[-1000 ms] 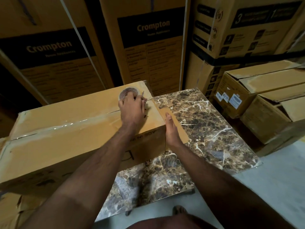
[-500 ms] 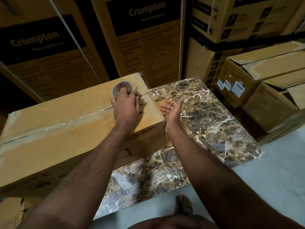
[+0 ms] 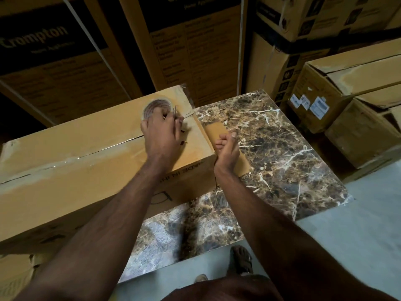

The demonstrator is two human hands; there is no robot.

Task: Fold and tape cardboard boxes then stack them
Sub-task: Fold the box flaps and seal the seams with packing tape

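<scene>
Printed cartons (image 3: 65,61) are stacked along the back wall. A long box (image 3: 76,166) is laid across a marble slab (image 3: 282,159); a tape roll (image 3: 155,108) on its top is gripped by the left hand (image 3: 161,137). At the box's end, the right hand (image 3: 226,148) is held loosely curled, holding nothing. Open-flapped boxes (image 3: 358,94) are piled rightward on grey floor (image 3: 358,246).

Both hands forward: left (image 3: 161,135) gripping, right (image 3: 225,148) loosely curled.
</scene>
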